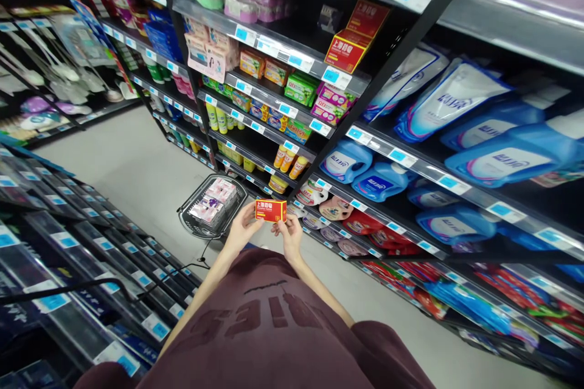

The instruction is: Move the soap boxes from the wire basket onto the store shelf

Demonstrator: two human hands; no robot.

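In front of my body I hold a small red and yellow soap box (pixel 270 211) between both hands, its printed front facing up toward me. My left hand (pixel 244 222) grips its left end, with the thumb along the edge. On the opposite end, my right hand (pixel 290 237) pinches the lower right corner. Matching red soap boxes (pixel 349 51) sit on an upper shelf ahead. Beyond my left hand, a dark shopping basket (pixel 185 219) on the floor contains pink and white packages (pixel 218 200).
Shelves (pixel 255 124) of boxed soaps rise ahead. To the right stand blue detergent bottles (pixel 502 155) and pouches (pixel 451 100). Another shelf unit (pixel 86 249) with price tags runs close on my left. Grey floor (pixel 109 140) lies between, and brushes (pixel 59 67) hang at far left.
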